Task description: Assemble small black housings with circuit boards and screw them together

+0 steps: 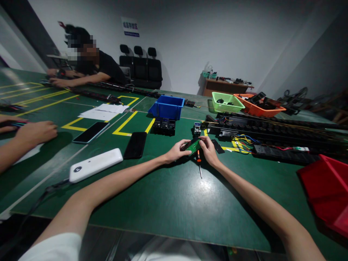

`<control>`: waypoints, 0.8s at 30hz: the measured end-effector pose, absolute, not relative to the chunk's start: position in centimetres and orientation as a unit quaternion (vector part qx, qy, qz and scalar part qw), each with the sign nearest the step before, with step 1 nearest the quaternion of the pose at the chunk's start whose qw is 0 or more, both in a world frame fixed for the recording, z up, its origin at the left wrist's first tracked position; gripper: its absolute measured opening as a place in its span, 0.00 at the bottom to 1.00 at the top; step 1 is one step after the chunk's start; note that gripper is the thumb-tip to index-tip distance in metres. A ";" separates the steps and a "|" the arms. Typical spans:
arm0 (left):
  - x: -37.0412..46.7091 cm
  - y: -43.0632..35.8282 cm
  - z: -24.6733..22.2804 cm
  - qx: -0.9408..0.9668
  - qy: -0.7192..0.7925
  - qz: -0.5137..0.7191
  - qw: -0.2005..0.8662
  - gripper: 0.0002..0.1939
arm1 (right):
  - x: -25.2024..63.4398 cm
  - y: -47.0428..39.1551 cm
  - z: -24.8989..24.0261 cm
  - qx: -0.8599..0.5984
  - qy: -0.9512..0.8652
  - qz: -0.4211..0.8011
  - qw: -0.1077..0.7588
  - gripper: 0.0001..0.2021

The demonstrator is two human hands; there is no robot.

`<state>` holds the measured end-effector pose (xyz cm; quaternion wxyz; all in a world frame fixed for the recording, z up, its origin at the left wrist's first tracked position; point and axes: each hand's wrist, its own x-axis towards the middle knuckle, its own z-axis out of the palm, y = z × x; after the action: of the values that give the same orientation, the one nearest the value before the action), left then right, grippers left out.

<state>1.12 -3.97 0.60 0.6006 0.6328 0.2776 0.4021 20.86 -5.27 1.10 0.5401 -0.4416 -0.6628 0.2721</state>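
Note:
Both my hands hold a green circuit board (194, 146) with a dark part at its back, raised a little over the green table. Fingers and thumb of my left hand (176, 151) grip its left end. My right hand (208, 150) is closed on the right end, with the thumb at the board's edge. Below the board, a screwdriver (199, 158) with an orange and black handle lies on the table, its shaft toward me. A flat black plate (217, 146) lies just right of my right hand. Beyond the board stands a small metal-and-blue part (197, 128).
Black phone (135, 145), second phone (91, 132) and white power bank (96, 165) lie left. Blue bin (168, 106) and black modules (164, 126) stand ahead; wired black rails (261, 127), green basket (227, 102), orange basket (258, 105) and red bin (326, 192) right. Co-workers' hands (36, 135) work left.

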 end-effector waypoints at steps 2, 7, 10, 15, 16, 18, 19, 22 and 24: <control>1.1 -4.0 0.6 0.635 0.274 0.404 0.599 0.33 | 20.9 -5.2 1.1 -0.441 -0.665 0.274 0.537 0.16; 1.1 -3.9 0.5 0.639 0.271 0.406 0.595 0.32 | 20.9 -5.2 1.1 -0.440 -0.669 0.277 0.531 0.16; 1.1 -3.9 0.5 0.638 0.268 0.404 0.598 0.32 | 20.9 -5.3 1.1 -0.437 -0.670 0.277 0.533 0.16; 1.1 -4.0 0.6 0.635 0.265 0.401 0.605 0.32 | 20.9 -5.2 0.9 -0.432 -0.669 0.271 0.541 0.16; 1.1 -4.0 0.6 0.634 0.267 0.402 0.604 0.32 | 20.9 -5.2 0.8 -0.431 -0.669 0.269 0.542 0.15; 1.1 -4.0 0.6 0.635 0.268 0.403 0.602 0.32 | 20.9 -5.2 0.8 -0.426 -0.669 0.267 0.547 0.15; 1.1 -4.0 0.6 0.635 0.267 0.403 0.602 0.32 | 20.9 -5.2 0.8 -0.424 -0.669 0.266 0.549 0.15; 1.1 -4.0 0.5 0.635 0.268 0.402 0.602 0.33 | 20.8 -5.3 0.9 -0.419 -0.672 0.261 0.553 0.14; 1.1 -4.0 0.5 0.637 0.272 0.400 0.601 0.33 | 20.8 -5.3 1.0 -0.419 -0.673 0.259 0.552 0.13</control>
<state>1.09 -3.96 0.48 0.6008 0.6369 0.2716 0.3996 20.80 -5.32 0.98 0.5516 -0.4195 -0.6729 0.2587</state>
